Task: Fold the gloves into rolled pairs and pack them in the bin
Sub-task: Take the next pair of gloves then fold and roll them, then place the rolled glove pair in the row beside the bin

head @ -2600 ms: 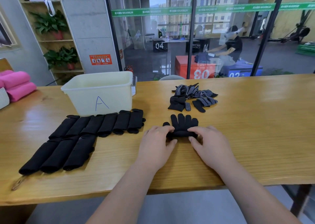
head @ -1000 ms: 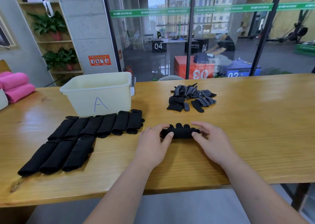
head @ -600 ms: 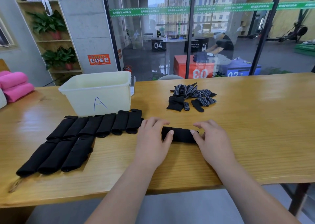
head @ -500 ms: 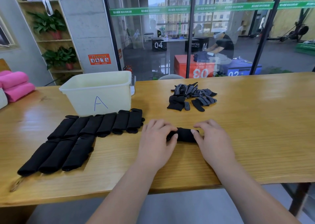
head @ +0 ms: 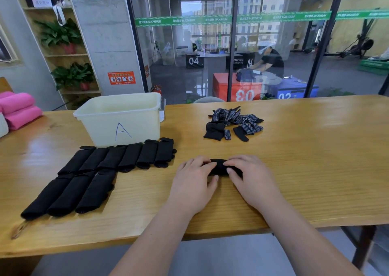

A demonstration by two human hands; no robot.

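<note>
A black glove roll (head: 219,168) lies on the wooden table (head: 305,160) between my hands. My left hand (head: 194,179) grips its left end, fingers curled over the top and thumb in front. My right hand (head: 251,177) grips its right end the same way. Several finished black rolls (head: 101,168) lie in two rows at the left. Behind them stands the cream bin (head: 122,118) marked "A". A loose pile of black and dotted gloves (head: 231,124) sits farther back, right of the bin.
Pink rolled towels (head: 19,109) lie at the table's far left edge. A glass wall runs behind the table. The table's front edge passes just under my wrists.
The flat gloves have been rolled away from me into a tight bundle. My hands have moved closer together over it, and less of the roll shows between them.
</note>
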